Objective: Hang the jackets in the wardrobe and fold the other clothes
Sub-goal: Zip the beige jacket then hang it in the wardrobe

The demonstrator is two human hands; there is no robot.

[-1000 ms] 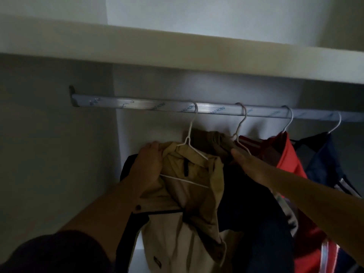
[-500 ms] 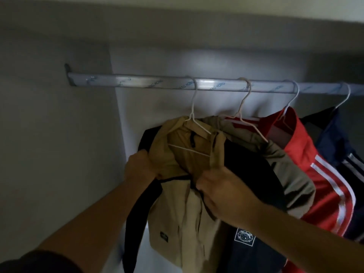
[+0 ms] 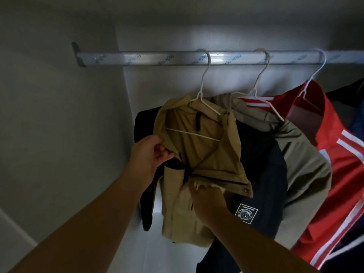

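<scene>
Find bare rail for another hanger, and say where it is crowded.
The rail is bare from its left bracket to the first hanger; open space lies beneath, between the left wall and the tan jacket. Rightward it is crowded: the olive jacket and red jacket overlap it, and the left hand and right hand grip it.

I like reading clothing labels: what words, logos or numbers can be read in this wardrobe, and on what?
"OUTDOOR": top line of the white-edged patch on the navy jacket; the round emblem and print under it are too blurred to read.
Repeated blue lettering along the hanging rail: too blurred to read.
No other text shows.
</scene>
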